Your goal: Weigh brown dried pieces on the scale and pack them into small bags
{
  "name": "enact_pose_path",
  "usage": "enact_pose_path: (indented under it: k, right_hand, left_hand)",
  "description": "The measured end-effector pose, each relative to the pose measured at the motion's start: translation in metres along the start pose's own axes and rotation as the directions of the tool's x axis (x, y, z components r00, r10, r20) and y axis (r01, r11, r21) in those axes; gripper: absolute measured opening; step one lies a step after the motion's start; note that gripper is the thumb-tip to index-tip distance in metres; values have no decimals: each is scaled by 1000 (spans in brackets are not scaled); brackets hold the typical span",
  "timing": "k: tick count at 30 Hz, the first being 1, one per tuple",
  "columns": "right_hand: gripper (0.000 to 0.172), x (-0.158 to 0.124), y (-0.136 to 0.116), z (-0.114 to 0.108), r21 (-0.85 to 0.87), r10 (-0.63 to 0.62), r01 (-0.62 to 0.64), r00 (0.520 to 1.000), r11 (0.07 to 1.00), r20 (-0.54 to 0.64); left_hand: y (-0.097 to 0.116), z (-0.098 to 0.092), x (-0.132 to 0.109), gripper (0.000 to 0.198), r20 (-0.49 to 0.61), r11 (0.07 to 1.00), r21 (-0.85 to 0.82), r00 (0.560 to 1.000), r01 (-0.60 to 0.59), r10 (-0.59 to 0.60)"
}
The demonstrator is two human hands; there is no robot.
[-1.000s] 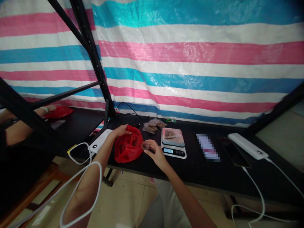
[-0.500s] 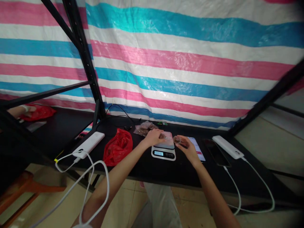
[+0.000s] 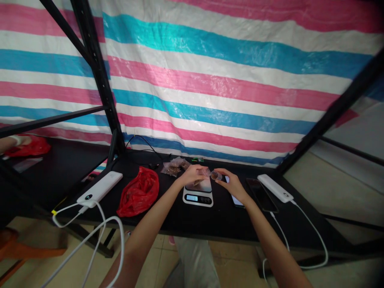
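A small clear cup (image 3: pixel 215 175) with brown material inside is gripped in my right hand (image 3: pixel 230 182), tilted toward the left. Facing it, my left hand (image 3: pixel 194 175) pinches a small clear plastic bag (image 3: pixel 204 172) above the scale. The digital kitchen scale (image 3: pixel 198 197) is white with a lit display at its front, and its plate is partly hidden by my left hand. Behind my left hand lie several clear bags of brown bits (image 3: pixel 174 166). A red plastic bag (image 3: pixel 140 192) rests left of my left forearm.
White power banks lie left (image 3: pixel 100 189) and right (image 3: pixel 274 188) with white cables. A dark phone (image 3: pixel 261 195) and a lit phone (image 3: pixel 238 200) are at the right. Another person's hand (image 3: pixel 25 140) touches a red bag on the left table. A black metal post (image 3: pixel 103 86) stands between.
The bag on the scale is now lifted in my left hand. My right hand has brought the cup closer to it, over the scale's right edge. The camera view has shifted right.
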State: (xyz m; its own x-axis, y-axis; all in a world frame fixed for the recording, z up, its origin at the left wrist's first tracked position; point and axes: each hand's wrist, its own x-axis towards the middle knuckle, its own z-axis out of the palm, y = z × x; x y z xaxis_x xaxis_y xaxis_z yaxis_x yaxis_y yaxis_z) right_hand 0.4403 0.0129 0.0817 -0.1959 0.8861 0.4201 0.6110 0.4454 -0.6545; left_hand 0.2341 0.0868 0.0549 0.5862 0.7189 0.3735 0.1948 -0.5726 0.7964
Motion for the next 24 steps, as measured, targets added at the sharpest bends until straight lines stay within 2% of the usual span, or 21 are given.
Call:
enact_pose_path:
  k: [2,5,10,13,18,21,24]
  right_hand:
    - [37,8,-12,-5,-80,-64,63,998,995,-8]
    - [33,18,-32,-10,-261,-148,139,989,955,-13]
    - [30,20,-66,-13,-581,-257,269,961,769,104]
    - [32,20,-85,-12,-684,-301,348,934,641,193]
    - [31,21,-103,-9,-766,-324,426,899,482,296]
    - [35,22,-108,-10,-785,-335,468,875,406,349]
    - [37,20,-111,-13,-792,-352,480,865,378,357]
  left_hand:
    - [3,-2,-4,53,45,981,-192,999,-17,26]
    - [11,-5,-9,54,107,928,-373,994,19,23]
    - [20,-4,-12,51,55,845,-532,998,53,-28]
    - [19,-4,-12,48,15,843,-536,999,45,-44]
    - [18,-7,-14,44,32,865,-501,999,26,-11]
    - [19,-12,-15,44,36,878,-479,999,17,0]
    - [17,-17,-14,44,-2,941,-340,1000,6,-7]
